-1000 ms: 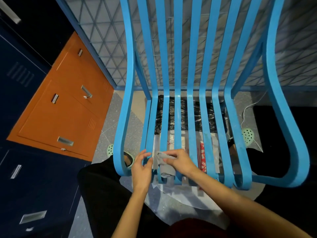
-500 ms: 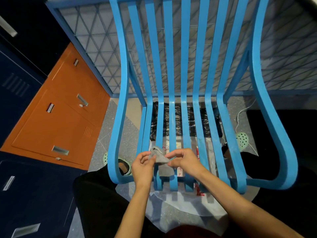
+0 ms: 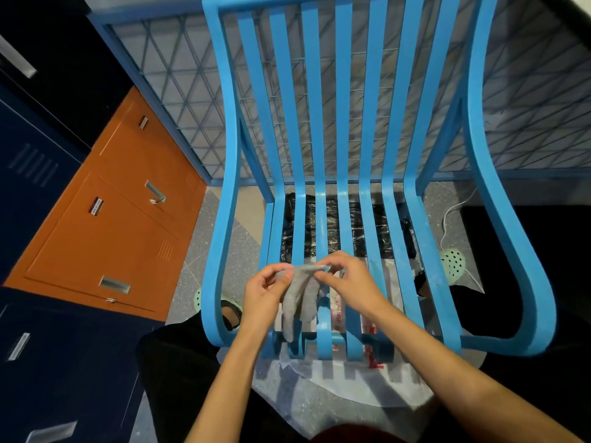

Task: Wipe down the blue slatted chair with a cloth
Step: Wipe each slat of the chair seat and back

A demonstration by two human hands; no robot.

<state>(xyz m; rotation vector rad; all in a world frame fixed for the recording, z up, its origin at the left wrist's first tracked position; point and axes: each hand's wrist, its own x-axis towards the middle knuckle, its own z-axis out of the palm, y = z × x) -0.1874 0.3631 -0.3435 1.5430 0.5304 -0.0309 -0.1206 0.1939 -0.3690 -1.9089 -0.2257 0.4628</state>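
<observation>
Head view: cloth (image 3: pixel 300 297) now further unfurled, in left hand (image 3: pixel 263 290) and right hand (image 3: pixel 350 279) grip.

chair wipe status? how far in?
Done: nothing reads as wiped; pale marks show on the right seat slat of the blue slatted chair.
In hand: left hand and right hand pinch the grey cloth by its top edge over the seat's front. It hangs loose, not pressed to a slat.
Left: probably the whole wipe: seat, back, arms.
</observation>
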